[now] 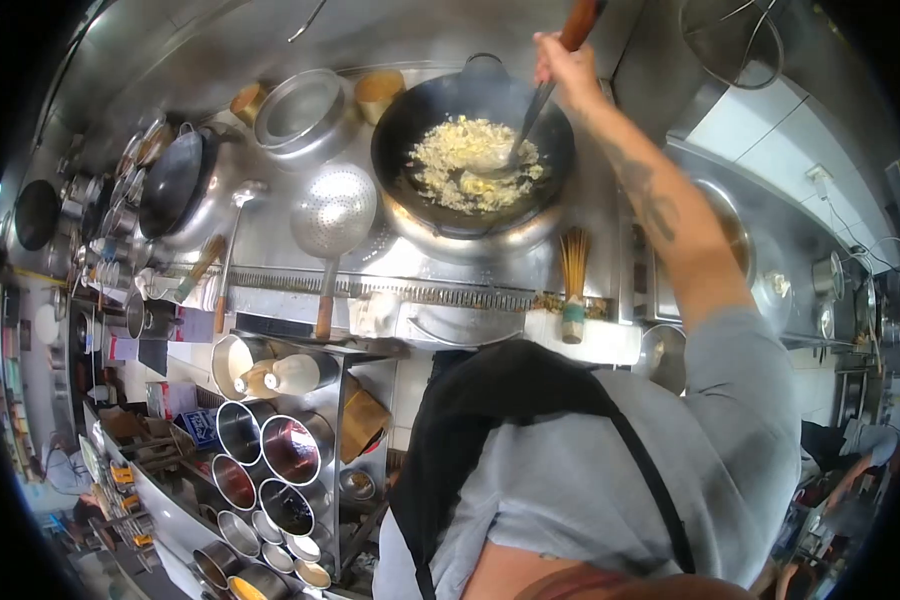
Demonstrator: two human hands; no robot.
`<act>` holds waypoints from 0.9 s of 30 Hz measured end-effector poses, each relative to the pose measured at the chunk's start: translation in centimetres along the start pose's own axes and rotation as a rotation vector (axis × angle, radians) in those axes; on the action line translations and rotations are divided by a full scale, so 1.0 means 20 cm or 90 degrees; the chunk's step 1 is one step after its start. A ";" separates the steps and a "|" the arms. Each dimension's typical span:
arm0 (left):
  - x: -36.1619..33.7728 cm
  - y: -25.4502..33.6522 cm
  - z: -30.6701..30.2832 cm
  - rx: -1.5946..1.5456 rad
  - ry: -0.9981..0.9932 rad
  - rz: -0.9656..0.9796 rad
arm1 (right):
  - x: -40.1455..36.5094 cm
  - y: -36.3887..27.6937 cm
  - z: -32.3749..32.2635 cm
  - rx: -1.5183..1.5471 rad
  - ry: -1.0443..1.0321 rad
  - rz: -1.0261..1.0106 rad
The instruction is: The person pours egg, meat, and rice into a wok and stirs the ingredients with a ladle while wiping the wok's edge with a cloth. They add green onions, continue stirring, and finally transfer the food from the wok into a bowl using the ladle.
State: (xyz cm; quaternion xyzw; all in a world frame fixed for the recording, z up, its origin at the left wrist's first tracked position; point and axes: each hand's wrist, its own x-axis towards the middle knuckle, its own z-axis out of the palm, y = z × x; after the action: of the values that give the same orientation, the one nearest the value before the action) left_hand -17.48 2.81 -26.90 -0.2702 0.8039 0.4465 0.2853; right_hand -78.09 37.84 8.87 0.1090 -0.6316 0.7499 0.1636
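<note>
My right hand is closed around the shaft of a wok ladle, just below its wooden handle. The ladle slants down into a black wok on the stove, and its head rests among the food. Egg-yellow fried rice, or something grainy like it, lies spread over the wok's bottom. My left hand is out of sight.
Left of the wok lie a perforated skimmer and another ladle. A bamboo brush stands at the stove's front edge. Steel pots of sauces fill the lower left. Another person is at the far right.
</note>
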 end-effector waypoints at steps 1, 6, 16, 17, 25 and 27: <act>-0.02 -0.05 0.03 -0.019 0.003 -0.021 | 0.11 0.00 -0.08 0.020 0.084 0.003; -0.11 -0.18 0.10 -0.103 0.038 -0.082 | 0.14 0.15 -0.20 0.105 0.255 -0.012; -0.20 -0.02 0.18 -0.324 0.162 -0.064 | 0.38 0.20 -0.04 0.172 0.218 0.005; -0.21 0.01 0.18 -0.364 0.176 -0.063 | 0.38 0.16 -0.02 0.155 0.207 -0.003; -0.29 -0.79 0.67 0.559 0.199 0.262 | 0.24 0.20 0.19 0.170 0.025 0.007; -0.37 -0.74 0.74 0.443 0.230 0.152 | 0.28 0.06 0.24 0.149 -0.014 0.016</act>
State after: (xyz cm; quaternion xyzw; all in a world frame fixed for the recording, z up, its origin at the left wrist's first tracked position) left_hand 1.07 10.21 -36.57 -0.1362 0.9699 0.1231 0.1600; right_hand -83.87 33.54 10.63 0.1274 -0.5429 0.8193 0.1333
